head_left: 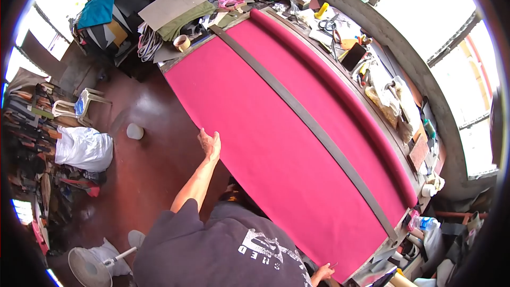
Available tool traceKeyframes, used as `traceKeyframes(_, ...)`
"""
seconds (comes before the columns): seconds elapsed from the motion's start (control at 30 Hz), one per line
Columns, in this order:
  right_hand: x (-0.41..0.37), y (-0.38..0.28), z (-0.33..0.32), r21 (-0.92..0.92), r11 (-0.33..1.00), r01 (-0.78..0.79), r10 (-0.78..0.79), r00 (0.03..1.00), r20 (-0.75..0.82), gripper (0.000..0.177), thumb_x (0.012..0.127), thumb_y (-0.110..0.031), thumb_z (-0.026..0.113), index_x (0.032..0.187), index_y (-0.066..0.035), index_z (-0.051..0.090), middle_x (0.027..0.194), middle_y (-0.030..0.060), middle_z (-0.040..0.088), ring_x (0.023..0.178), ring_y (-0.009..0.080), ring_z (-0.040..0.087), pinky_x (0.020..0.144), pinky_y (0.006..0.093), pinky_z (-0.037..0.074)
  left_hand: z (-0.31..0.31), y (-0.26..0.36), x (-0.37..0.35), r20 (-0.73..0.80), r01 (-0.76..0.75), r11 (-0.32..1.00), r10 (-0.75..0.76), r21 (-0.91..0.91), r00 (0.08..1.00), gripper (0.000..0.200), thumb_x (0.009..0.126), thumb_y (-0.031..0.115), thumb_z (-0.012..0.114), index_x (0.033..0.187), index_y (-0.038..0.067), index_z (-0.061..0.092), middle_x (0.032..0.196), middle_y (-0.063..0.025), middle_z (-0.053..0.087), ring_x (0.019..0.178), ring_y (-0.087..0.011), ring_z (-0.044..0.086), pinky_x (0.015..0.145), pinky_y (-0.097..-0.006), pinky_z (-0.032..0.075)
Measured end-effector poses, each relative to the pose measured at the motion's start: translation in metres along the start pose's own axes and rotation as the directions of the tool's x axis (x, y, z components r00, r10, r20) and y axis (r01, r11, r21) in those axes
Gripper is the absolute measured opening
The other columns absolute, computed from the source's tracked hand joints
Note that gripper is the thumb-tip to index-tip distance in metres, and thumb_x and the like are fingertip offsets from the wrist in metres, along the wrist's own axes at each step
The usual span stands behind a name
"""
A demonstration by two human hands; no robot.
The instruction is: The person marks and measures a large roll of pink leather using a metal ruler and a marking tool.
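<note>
A wide sheet of pink-red material (265, 149) lies spread over the work table, its far side wound into a long roll (340, 90). Lengthwise across the sheet rests a long dark straightedge (313, 127). My left hand (210, 146) is at the sheet's near edge, thumb and forefinger apart, with nothing visible between them; its other fingers are partly hidden. Low in the view, my right hand (322, 273) is closed at the sheet's near right corner. A thin, pen-like thing (333, 265) sticks out from its fingertips, too small to name surely.
Beyond the roll lie scissors (329, 24), a black phone (353, 57) and plastic bags (390, 98). A cup (181, 43) stands by stacked boards (177, 6) at the left end. A plastic bottle (426, 223) is at the right end. On the floor are a stool (82, 103) and white sack (85, 149).
</note>
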State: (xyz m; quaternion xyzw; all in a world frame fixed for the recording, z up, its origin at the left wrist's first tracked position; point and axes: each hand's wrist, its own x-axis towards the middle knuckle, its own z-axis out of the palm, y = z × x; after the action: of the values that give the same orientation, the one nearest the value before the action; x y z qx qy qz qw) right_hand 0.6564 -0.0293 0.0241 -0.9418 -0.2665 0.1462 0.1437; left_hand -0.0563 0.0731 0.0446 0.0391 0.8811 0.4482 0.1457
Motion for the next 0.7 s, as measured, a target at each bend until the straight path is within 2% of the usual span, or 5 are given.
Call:
traceKeyframes(0.2, -0.036, -0.007, 0.036, 0.519, 0.804, -0.289, 0.324, 0.946, 0.024, 0.042, 0.077, -0.005, 0.079, 0.113, 0.010, 0.063, 0.106, 0.0175, 0.068, 0.087, 0.0258, 0.066, 0.082, 0.0409, 0.057, -0.006, -0.003, 0.065, -0.058, -0.079, 0.993, 0.074, -0.088, 0.996, 0.081, 0.085, 0.023, 0.071, 0.143, -0.011, 0.027, 0.143, -0.0318, 0.036, 0.132, -0.0398, 0.041, 0.109, -0.0444, 0.036)
traceKeyframes(0.3, -0.047, -0.009, 0.044, 0.579, 0.805, -0.126, 0.258, 0.954, -0.151, 0.036, 0.072, 0.001, 0.079, 0.106, 0.008, 0.067, 0.100, 0.0169, 0.070, 0.086, 0.0235, 0.066, 0.078, 0.0403, 0.056, -0.008, 0.011, 0.101, 0.192, 0.164, 0.952, -0.116, -0.258, 0.975, 0.085, 0.082, 0.028, 0.076, 0.139, -0.015, 0.031, 0.100, -0.0189, 0.064, 0.082, -0.0229, 0.063, 0.063, -0.0289, 0.052)
traceKeyframes(0.4, -0.048, -0.016, 0.044, 0.519, 0.811, -0.270, 0.460, 0.843, -0.280, 0.038, 0.069, -0.009, 0.085, 0.095, 0.010, 0.066, 0.095, 0.0188, 0.070, 0.078, 0.0232, 0.065, 0.072, 0.0392, 0.055, 0.002, -0.008, 0.146, 0.168, 0.024, 0.965, 0.021, -0.261, 0.986, 0.043, 0.083, 0.024, 0.076, 0.099, -0.013, 0.063, 0.093, -0.0153, 0.067, 0.079, -0.0174, 0.062, 0.071, -0.0344, 0.052)
traceKeyframes(0.53, -0.026, -0.010, 0.033, 0.662, 0.563, -0.494, 0.603, 0.794, 0.079, 0.047, 0.076, -0.023, 0.083, 0.106, 0.008, 0.063, 0.094, 0.0174, 0.068, 0.075, 0.0248, 0.065, 0.057, 0.0418, 0.050, -0.008, 0.003, 0.180, 0.221, 0.114, 0.963, -0.059, -0.246, 0.974, 0.043, 0.090, 0.020, 0.067, 0.106, -0.019, 0.060, 0.104, -0.0188, 0.065, 0.092, -0.0211, 0.063, 0.082, -0.0362, 0.051)
traceKeyframes(0.7, -0.024, -0.016, 0.024, 0.634, 0.695, -0.340, 0.476, 0.878, -0.050, 0.034, 0.084, -0.022, 0.075, 0.104, 0.003, 0.064, 0.072, 0.0076, 0.062, 0.048, 0.0171, 0.049, 0.040, 0.0332, 0.035, -0.028, 0.034, 0.189, 0.283, 0.069, 0.984, -0.020, -0.165, 0.959, 0.042, 0.097, 0.023, 0.059, 0.106, -0.018, 0.059, 0.101, -0.0196, 0.064, 0.090, -0.0215, 0.061, 0.078, -0.0381, 0.050)
